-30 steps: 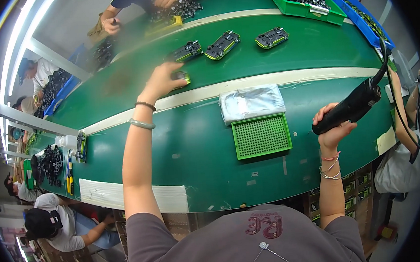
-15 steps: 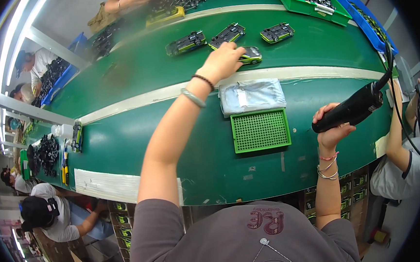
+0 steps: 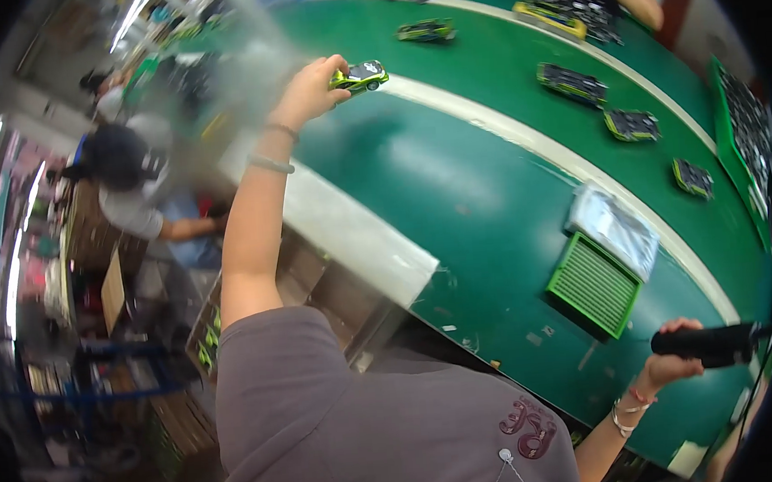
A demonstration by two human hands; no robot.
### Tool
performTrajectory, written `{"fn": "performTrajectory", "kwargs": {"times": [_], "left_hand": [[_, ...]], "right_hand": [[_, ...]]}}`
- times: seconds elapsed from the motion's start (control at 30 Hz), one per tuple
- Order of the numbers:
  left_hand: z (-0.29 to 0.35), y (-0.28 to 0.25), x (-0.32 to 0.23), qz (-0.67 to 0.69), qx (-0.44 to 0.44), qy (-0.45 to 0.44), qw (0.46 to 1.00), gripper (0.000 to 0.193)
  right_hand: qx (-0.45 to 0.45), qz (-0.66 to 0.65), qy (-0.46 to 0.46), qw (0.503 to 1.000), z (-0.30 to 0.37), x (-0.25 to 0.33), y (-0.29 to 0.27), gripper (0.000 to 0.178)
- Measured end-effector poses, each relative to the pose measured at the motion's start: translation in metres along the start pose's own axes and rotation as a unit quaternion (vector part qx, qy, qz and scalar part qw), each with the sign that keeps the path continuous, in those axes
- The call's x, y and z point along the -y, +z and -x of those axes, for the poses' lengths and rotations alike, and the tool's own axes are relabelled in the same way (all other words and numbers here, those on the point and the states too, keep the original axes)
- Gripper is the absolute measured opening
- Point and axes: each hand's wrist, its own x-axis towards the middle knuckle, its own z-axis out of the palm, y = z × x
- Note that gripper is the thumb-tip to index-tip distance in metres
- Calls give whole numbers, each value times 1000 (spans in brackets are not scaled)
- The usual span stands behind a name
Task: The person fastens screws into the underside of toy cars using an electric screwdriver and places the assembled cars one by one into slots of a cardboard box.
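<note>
Stretched out to the far left, my left hand [image 3: 308, 92] grips a green and black toy car [image 3: 364, 75], wheels down, near the white strip at the belt's edge. Whether the car touches the surface I cannot tell. At the lower right, my right hand [image 3: 666, 366] is wrapped around a black corded electric screwdriver [image 3: 708, 344], its tip hidden. Several more toy cars lie along the green belt, among them one at the far end [image 3: 426, 30] and an upturned one [image 3: 632, 124] on the right.
A green perforated tray [image 3: 597, 284] and a pale plastic-wrapped pad [image 3: 615, 220] lie on the green table near my right hand. Beyond the belt stand a yellow tray [image 3: 550, 20] and a green bin of dark parts [image 3: 744, 135]. Other people sit to the left and across.
The view has swung left. My left hand has carried the toy car off the belt's middle and over to the left. The right hand still holds the screwdriver, now more level.
</note>
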Motion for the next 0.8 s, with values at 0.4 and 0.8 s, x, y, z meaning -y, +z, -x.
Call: {"fn": "performTrajectory", "kwargs": {"times": [0.4,0.8], "left_hand": [[354,21,87,122,-46,-545,828,35],[324,188,80,-66,13,-550,832,35]], "right_hand": [[0,94,11,995,-4,17,23,101],[-16,35,3,999,2,11,5,98]]}}
